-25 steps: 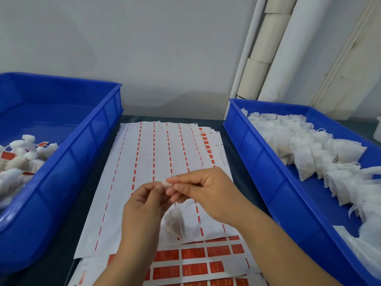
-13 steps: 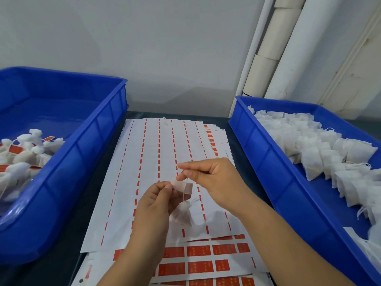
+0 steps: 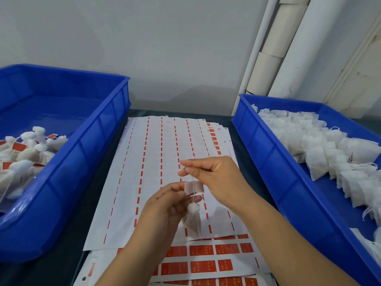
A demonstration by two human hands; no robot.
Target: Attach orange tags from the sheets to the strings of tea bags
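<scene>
The string [image 3: 192, 183] was pinched tight and pulled up by the right hand [image 3: 214, 178] while the tag [image 3: 194, 187] was pinched by the left hand [image 3: 168, 205], probably so the tag could be stuck around the string above the hanging tea bag [image 3: 191, 220].

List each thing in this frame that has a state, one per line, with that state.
left hand: pinching the tag
right hand: pinching the string, pulled up taut
tag: unfolded, string lying across it
tea bag: hanging below the tag
top sheet: tags gone
lower sheets: orange tags remaining
left bin: few tagged bags
right bin: holds many untagged bags
</scene>
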